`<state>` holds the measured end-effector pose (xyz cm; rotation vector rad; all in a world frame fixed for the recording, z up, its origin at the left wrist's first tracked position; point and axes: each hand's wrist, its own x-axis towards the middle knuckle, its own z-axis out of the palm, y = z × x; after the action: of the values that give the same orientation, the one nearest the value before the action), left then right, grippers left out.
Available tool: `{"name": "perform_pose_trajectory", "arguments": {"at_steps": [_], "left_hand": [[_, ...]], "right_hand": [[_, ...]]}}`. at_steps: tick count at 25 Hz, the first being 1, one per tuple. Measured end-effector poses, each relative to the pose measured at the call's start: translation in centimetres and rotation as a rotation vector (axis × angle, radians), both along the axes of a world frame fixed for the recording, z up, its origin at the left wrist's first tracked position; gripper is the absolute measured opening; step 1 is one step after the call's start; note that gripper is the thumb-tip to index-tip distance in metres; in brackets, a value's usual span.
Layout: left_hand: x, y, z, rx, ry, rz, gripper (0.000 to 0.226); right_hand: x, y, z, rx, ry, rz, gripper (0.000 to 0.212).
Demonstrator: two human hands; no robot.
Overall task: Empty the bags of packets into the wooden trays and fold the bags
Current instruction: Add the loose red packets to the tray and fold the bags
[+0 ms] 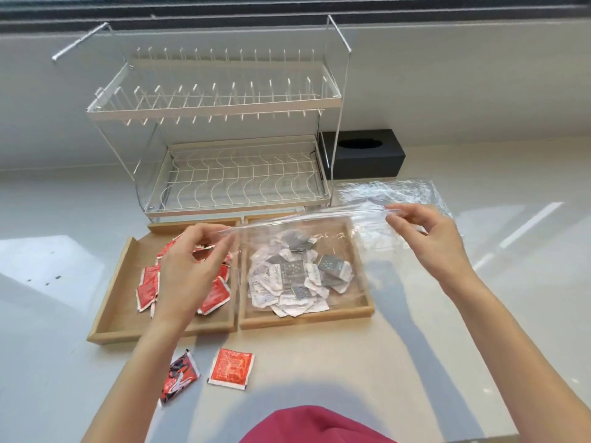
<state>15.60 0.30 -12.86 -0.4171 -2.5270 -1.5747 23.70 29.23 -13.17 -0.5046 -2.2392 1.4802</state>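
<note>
Counter [415, 362] pale, glossy, w/ dish rack [220, 135] at wall; both hands' fingers [220, 238] pinching clear bag [307, 251].

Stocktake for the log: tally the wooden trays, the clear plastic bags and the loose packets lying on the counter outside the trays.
Wooden trays: 2, left and right
Clear bags: 2, one held, one on the counter
Loose packets outside the trays: 2
Total: 6

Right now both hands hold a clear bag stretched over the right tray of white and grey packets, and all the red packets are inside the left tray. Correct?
Not quite. The head view shows two red packets lying on the counter in front of the left tray, outside it. The rest holds: the left hand and right hand pinch the clear bag over the right tray of white and grey packets.
</note>
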Motion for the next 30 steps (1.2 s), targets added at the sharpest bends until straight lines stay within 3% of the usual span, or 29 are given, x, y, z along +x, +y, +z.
{"name": "perform_pose_trajectory", "arguments": {"at_steps": [2, 6, 15, 18, 23, 30], "left_hand": [[0.3, 2.0, 0.3, -0.001, 0.009, -0.003, 0.014], [1.6, 6.2, 0.5, 0.054, 0.057, -0.031, 0.013], [3.4, 16.2, -0.6, 0.238, 0.153, 0.145, 0.015], [3.2, 19.5, -0.6, 0.283, 0.195, 0.187, 0.023], [1.3, 23.6, -2.1, 0.167, 0.047, 0.195, 0.005], [-3.1, 28.1, -5.2, -0.15, -0.186, 0.064, 0.054]], "right_hand": [[0.9, 2.1, 0.4, 0.025, -0.012, -0.017, 0.008], [2.1, 5.7, 0.8, -0.019, 0.013, -0.023, 0.014], [1.8, 12.1, 0.8, 0.018, 0.126, -0.114, 0.002], [1.6, 14.5, 1.0, 0.044, 0.14, -0.143, 0.018], [-0.5, 18.5, -0.5, 0.027, 0.089, -0.183, 0.02], [-5.6, 23.0, -4.8, 0.024, -0.143, -0.118, 0.028]]}}
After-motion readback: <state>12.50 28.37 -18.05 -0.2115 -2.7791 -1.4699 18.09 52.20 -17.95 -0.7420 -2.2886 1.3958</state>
